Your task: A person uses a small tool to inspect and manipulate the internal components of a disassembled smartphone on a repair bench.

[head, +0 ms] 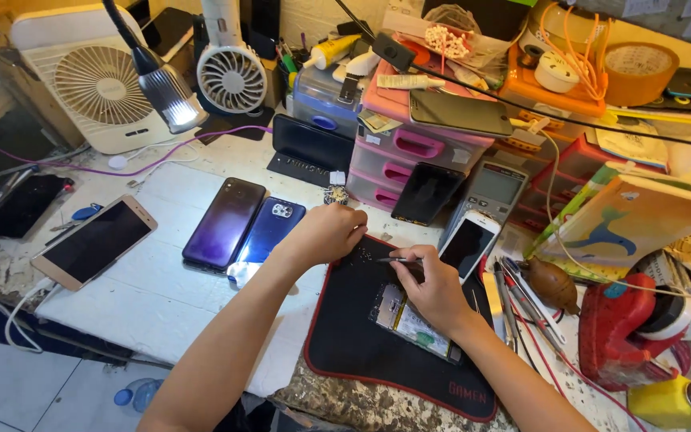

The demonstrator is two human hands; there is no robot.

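A black work mat (361,344) with a red edge lies on the cluttered bench, and both hands work over it. An opened phone (411,322) with its back off lies on the mat near the middle, its board and pale battery showing. The right hand (435,290) rests on the upper end of that phone, fingers pinched shut around thin tweezers (397,260) whose tip points left, toward the mat's upper edge. The left hand (328,232) sits at the upper left corner of the mat, fingers curled in loosely; whether it grips anything cannot be told. Tiny screws (361,254) dot the mat between the two hands.

Left of the mat lie a blue phone (269,230) and a purple phone (224,222) side by side — further left, a gold-edged phone (93,240). Just off the mat's upper right corner a white phone (469,244) lies screen up. Beyond the mat stand pink plastic drawers (409,148).
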